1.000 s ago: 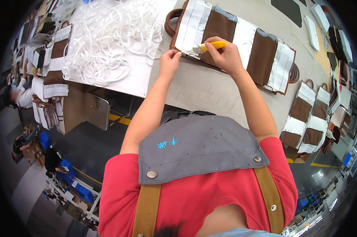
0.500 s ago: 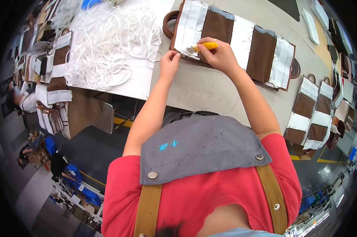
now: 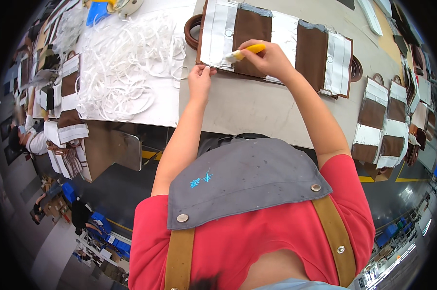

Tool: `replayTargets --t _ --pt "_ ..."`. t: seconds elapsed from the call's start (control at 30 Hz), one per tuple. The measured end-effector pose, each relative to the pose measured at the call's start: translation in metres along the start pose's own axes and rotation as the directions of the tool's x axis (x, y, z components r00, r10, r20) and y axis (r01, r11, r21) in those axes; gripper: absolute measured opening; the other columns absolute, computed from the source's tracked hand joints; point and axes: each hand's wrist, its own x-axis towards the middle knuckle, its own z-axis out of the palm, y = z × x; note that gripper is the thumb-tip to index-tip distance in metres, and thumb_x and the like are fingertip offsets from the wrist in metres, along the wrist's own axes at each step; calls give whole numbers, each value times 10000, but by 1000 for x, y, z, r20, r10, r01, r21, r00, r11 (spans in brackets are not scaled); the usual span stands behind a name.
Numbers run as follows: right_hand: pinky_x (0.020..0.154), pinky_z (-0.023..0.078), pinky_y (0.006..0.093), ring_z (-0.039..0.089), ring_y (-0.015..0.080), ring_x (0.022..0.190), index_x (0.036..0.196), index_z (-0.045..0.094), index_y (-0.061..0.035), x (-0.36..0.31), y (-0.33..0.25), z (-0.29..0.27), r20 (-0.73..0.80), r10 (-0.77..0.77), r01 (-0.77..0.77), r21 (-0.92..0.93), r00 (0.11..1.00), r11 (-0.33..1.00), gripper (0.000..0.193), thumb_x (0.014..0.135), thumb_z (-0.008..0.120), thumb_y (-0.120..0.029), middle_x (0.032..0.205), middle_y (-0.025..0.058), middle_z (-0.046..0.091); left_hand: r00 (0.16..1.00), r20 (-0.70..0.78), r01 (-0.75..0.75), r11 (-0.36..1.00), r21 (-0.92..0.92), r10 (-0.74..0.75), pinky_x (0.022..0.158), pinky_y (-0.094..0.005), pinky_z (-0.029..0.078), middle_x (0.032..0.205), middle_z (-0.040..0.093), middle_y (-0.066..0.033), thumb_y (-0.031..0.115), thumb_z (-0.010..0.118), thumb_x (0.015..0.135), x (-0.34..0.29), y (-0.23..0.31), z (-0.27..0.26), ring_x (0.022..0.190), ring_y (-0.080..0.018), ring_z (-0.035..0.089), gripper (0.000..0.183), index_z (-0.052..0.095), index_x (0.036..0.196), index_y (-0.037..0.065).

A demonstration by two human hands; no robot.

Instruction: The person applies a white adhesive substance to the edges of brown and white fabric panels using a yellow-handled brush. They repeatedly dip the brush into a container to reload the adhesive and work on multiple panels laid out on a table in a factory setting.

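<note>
A long brown-and-white bag panel (image 3: 311, 63) lies flat on the table, with brown ring-like handles (image 3: 193, 31) at its left end and more at the right. My right hand (image 3: 272, 60) is closed around a brush (image 3: 252, 49) with a yellow handle. Its pale bristles lie low over the white left section, close to the near edge; whether they touch is hard to tell. At the near left corner of the panel, my left hand (image 3: 200, 82) pinches the edge between thumb and fingers. Grey-blue patches mark the far edge of the brown sections.
Left of the panel, a large heap of white strips (image 3: 126, 67) covers the table (image 3: 238, 106). A blue item (image 3: 97, 13) and a pale container (image 3: 128, 7) stand behind it. Similar bag panels (image 3: 371, 121) hang at the right. A co-worker (image 3: 35, 142) is at far left.
The brush has tilted, and its bristles show more clearly over the white section. My left hand still pinches the corner. The whole view has shifted slightly.
</note>
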Motion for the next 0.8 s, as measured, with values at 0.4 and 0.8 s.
replayTargets --t 0.4,0.8 --pt "615 459 284 575 219 668 896 626 -82 -21 16 -12 9 -35 36 -48 999 998 147 839 575 -208 756 89 623 991 -44 122 983 -138 -129 752 -326 482 926 584 -150 80 422 893 -1 3 9 851 -233 616 137 437 973 -30" --pt "581 455 294 564 200 622 901 633 -92 -39 19 -33 -25 50 -53 -101 998 994 149 836 581 -214 755 79 621 989 -72 112 977 -181 -127 750 -335 491 920 580 -157 74 417 893 1 1 12 842 -242 619 147 427 984 -42"
